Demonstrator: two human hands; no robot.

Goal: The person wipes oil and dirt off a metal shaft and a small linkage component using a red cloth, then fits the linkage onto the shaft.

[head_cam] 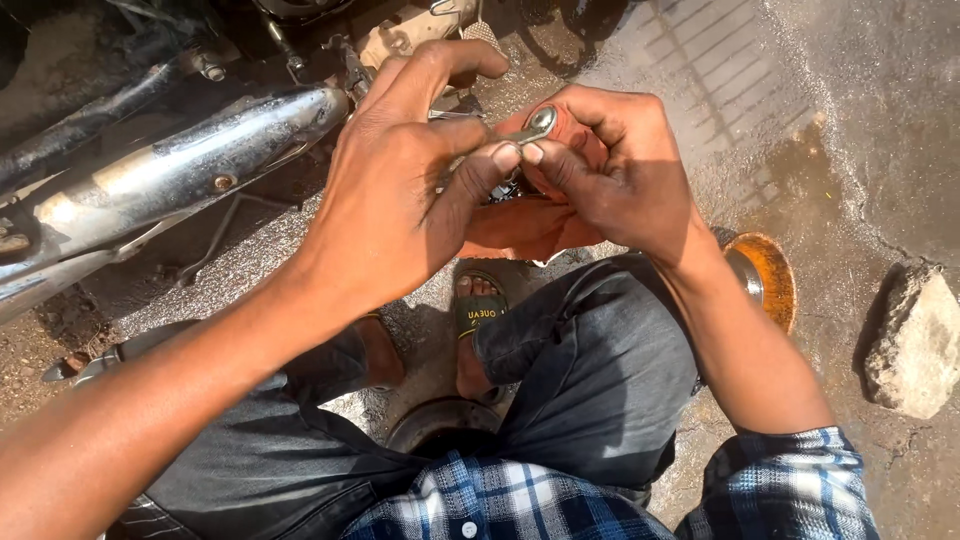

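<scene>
Left hand [400, 190]: raised in front of the person, thumb and fingers pinched together on the shank of a small metal spanner [525, 130], index finger lifted free.
Right hand [610, 170]: closed around a bunched reddish cloth [520, 225], fingertips pressing the cloth against the spanner's ring end.
Hands together: touching, both clamped on the same tool, one on each side.
Spanner: held in the air between the hands, above the knees, its ring end upward and showing bright metal; the rest is hidden by fingers.
Step in hand: judged to be wiping the spanner clean with the cloth.
Next move calls for: a steady left pinch while the right hand draws the cloth along the shank, with care that the small tool does not slip out.
Exhaust pipe [180, 175]: long chrome tube of a motorcycle, left of the hands, well apart from them.
Metal bowl [765, 280]: rusty-rimmed, on the wet ground [780, 120] just behind the right forearm.
Stone [915, 340]: at the right edge, on the ground.
</scene>
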